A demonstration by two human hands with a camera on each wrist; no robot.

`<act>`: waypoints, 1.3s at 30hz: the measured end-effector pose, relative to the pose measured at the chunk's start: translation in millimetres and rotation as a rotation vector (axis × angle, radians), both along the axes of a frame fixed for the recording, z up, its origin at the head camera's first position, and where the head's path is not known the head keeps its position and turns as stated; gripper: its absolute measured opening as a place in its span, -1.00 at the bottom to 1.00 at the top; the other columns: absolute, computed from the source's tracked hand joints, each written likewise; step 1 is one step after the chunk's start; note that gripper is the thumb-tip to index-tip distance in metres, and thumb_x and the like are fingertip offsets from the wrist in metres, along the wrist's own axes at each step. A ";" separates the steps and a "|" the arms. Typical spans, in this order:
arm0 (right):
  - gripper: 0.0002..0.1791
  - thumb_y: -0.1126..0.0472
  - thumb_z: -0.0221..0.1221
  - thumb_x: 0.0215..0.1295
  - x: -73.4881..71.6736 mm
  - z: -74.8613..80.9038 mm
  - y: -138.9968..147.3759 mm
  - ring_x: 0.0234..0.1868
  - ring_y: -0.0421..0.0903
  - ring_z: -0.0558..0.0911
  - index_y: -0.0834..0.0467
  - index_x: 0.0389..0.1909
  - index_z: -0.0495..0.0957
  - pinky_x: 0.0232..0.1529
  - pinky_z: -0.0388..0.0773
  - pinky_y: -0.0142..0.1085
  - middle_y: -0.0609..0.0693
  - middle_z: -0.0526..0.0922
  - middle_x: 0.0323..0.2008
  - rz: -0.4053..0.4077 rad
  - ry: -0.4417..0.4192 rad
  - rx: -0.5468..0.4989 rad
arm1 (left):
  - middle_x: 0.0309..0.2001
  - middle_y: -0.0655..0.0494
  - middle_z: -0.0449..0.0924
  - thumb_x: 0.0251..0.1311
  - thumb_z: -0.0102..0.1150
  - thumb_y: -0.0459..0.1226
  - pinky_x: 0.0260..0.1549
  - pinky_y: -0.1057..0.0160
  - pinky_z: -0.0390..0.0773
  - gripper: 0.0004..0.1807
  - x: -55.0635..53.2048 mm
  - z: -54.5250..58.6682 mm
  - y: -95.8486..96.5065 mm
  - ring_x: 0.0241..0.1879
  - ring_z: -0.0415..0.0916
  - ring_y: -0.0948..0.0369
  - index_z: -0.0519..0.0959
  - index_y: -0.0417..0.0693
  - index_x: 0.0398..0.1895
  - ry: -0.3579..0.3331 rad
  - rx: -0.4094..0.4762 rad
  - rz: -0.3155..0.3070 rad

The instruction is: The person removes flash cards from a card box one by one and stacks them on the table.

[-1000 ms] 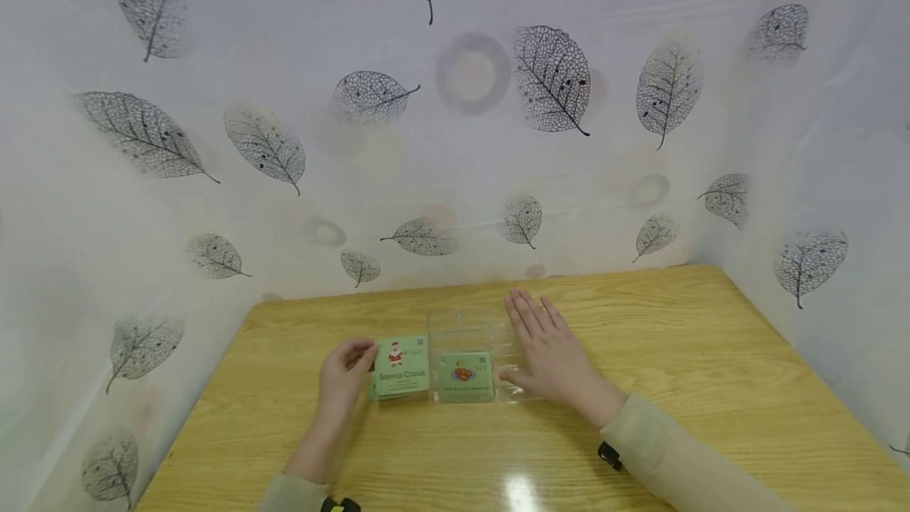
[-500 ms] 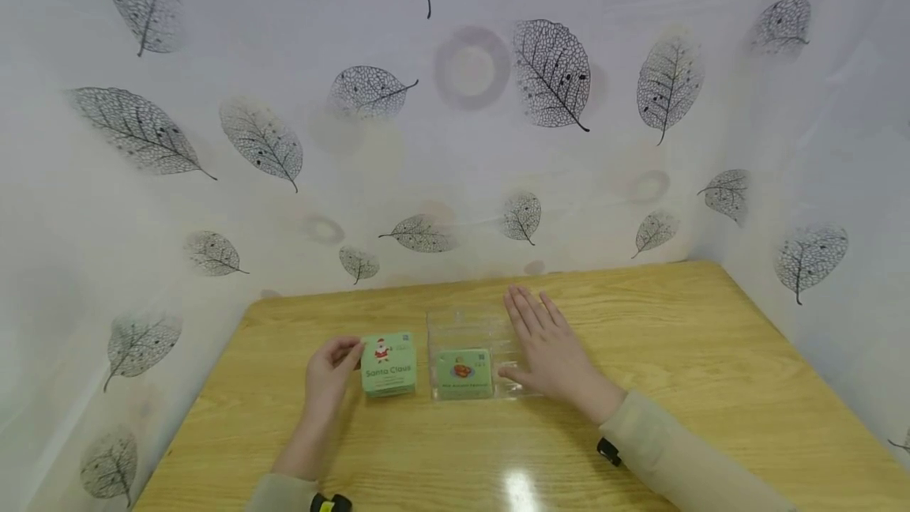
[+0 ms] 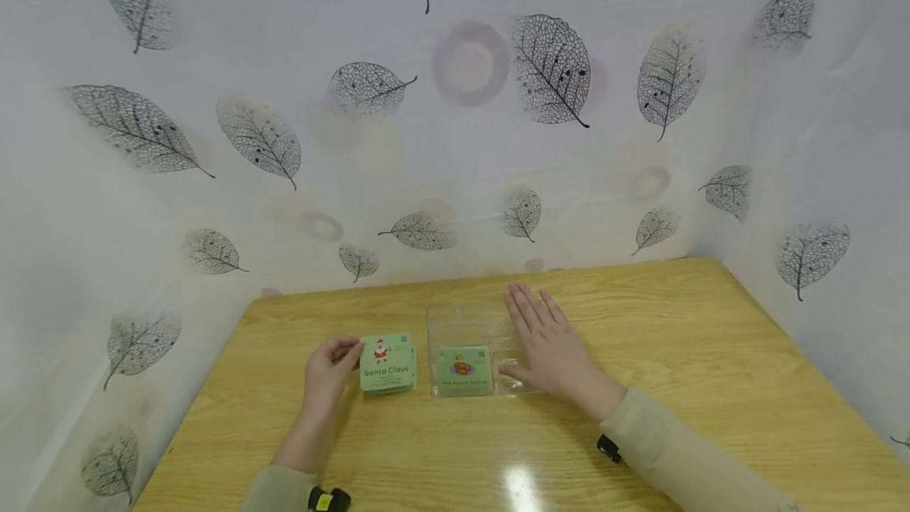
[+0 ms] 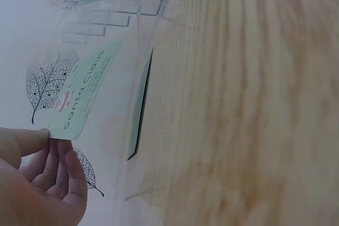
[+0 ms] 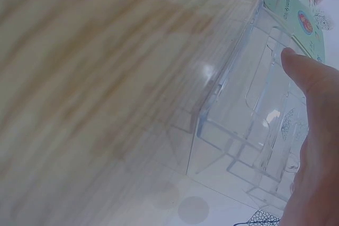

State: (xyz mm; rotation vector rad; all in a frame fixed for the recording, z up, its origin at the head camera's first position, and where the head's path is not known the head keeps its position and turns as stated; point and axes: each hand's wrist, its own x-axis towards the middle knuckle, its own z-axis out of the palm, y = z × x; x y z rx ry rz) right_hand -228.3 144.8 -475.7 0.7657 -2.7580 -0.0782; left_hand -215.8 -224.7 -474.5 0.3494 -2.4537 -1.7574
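My left hand (image 3: 329,370) pinches a green Santa Claus card (image 3: 386,363) at its left edge, between thumb and fingers. In the left wrist view that card (image 4: 85,91) is raised and tilted, and a second green card (image 4: 140,109) lies below it on the table. Right of these stands a clear plastic box (image 3: 464,325) with compartments. Another green card with a food picture (image 3: 464,370) fills its front left compartment. With fingers stretched out, my right hand (image 3: 553,354) rests on the box's right side; its thumb (image 5: 302,67) reaches over the box in the right wrist view.
The box and cards stand on a wooden table (image 3: 441,449). Behind it and at both sides hangs a pale cloth (image 3: 469,156) printed with leaf shapes. Each wrist wears a black band, such as the one on the left (image 3: 329,499).
My left hand has moved left with the Santa Claus card, away from the box; a gap now separates them. My right hand has stayed on the box.
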 end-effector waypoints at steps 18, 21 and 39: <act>0.32 -0.56 0.14 0.30 0.4 1.8 -0.3 0.72 0.22 0.03 0.33 0.68 -0.09 0.72 -0.09 0.13 0.27 -0.04 0.71 0.001 -0.009 0.001 | -0.07 -0.16 0.74 0.49 0.21 -0.39 -0.24 0.54 0.63 -0.74 -2.7 -2.1 -0.4 -0.26 0.59 0.40 0.59 -0.42 0.11 -0.045 -0.047 -0.027; 0.32 -0.56 0.14 0.29 0.7 2.2 -0.5 0.72 0.23 0.04 0.33 0.68 -0.08 0.72 -0.08 0.13 0.27 -0.04 0.71 0.003 -0.009 -0.002 | -0.06 -0.19 0.74 0.49 0.21 -0.39 -0.24 0.54 0.63 -0.74 -2.6 -2.5 -0.9 -0.26 0.58 0.40 0.59 -0.43 0.11 -0.045 -0.055 -0.028; 0.33 -0.57 0.13 0.30 1.3 2.6 -0.4 0.73 0.20 -0.04 0.31 0.69 -0.10 0.73 -0.10 0.12 0.26 -0.08 0.72 -0.008 -0.022 0.002 | -0.21 -0.08 0.71 0.45 0.25 -0.40 -0.35 0.51 0.56 -0.80 -10.0 -7.9 -5.2 -0.32 0.52 0.35 0.63 -0.43 -0.02 -0.060 -0.143 -0.034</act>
